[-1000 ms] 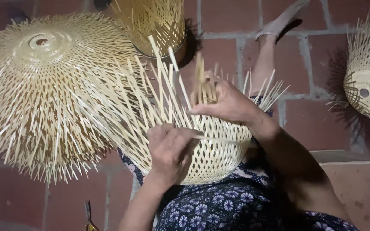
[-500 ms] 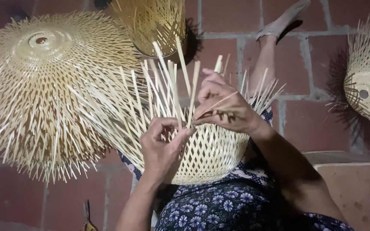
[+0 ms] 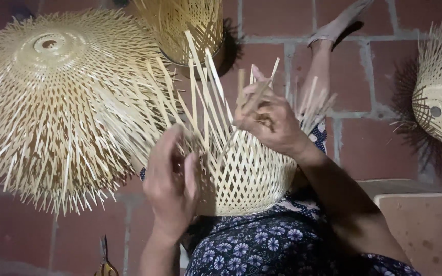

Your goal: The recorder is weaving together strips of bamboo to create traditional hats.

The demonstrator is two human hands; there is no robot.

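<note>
Half-woven bamboo basket (image 3: 251, 174) resting on my lap, over the dark blue flowered cloth (image 3: 262, 245), its open-lattice body already closed into a rounded dome, while its upper edge ends in a fan of loose, unwoven bamboo strips (image 3: 205, 87) that stand up and splay outward. My left hand (image 3: 172, 179) lies against the near-left side of the basket, fingers together and lightly curled, pressed on the weave where the free strips leave it; whether they pinch a single strip I cannot tell. My right hand (image 3: 269, 120) is at the top edge, thumb and forefinger pinching one thin strip and bending it across its neighbours, the other fingers curled beneath. Judged from this, the body is woven, and the rim is unfinished: many strip ends are still to be worked in or trimmed. Surroundings: a large, flat, spiky woven piece (image 3: 52, 97) with a round centre lies on the brick floor (image 3: 364, 76) to the left, its ends reaching just beside the basket; a taller woven basket (image 3: 185, 25) stands behind; another spiky woven piece (image 3: 441, 97) lies well apart at the right edge; scissors (image 3: 106, 260) lie near the bottom left; my foot (image 3: 333, 30) extends ahead.
</note>
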